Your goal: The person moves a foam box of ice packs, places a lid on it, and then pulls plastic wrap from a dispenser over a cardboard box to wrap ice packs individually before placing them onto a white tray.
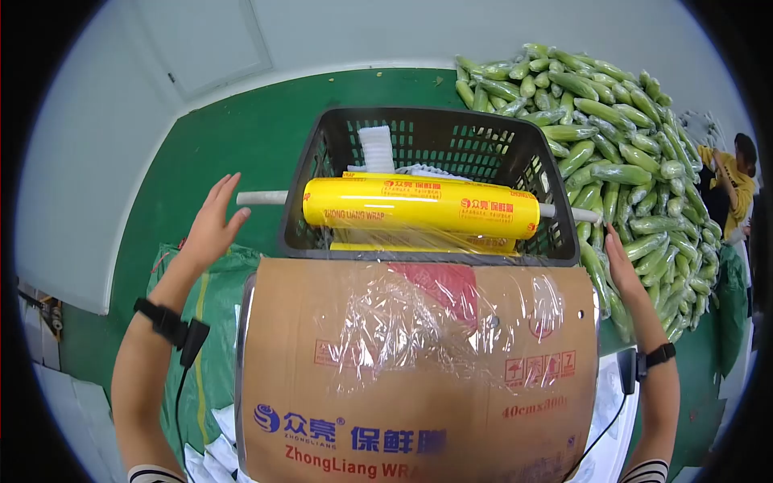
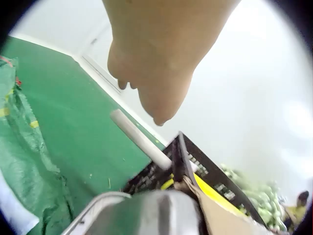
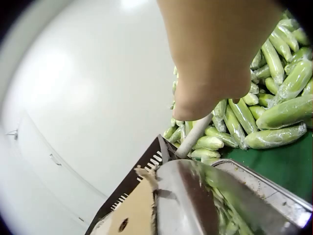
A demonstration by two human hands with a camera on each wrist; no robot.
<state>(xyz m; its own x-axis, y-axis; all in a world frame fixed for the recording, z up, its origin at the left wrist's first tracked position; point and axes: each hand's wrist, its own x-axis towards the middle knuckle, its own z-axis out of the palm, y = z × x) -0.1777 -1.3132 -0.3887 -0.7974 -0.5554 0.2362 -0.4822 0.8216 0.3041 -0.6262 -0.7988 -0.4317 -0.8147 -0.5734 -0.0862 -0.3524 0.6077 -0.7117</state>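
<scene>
A yellow roll of plastic wrap [image 1: 419,204] lies across a black basket [image 1: 430,117], with a pale rod [image 1: 262,197] through its core sticking out at both ends. Clear film runs from the roll over a cardboard-covered surface [image 1: 338,322] in front. My left hand [image 1: 211,221] is raised just off the rod's left end, fingers straight and thumb apart, holding nothing. At the other side my right hand [image 1: 622,262] has its fingers extended, tips close by the rod's right end. In the right wrist view that hand [image 3: 210,93] overlaps the rod end [image 3: 195,134].
A large heap of film-wrapped green produce [image 1: 628,153] lies on the green floor to the right. Another person [image 1: 731,185] in yellow is beyond it. White foam sleeves [image 1: 376,149] stand in the basket. A green sack [image 1: 213,338] lies at left.
</scene>
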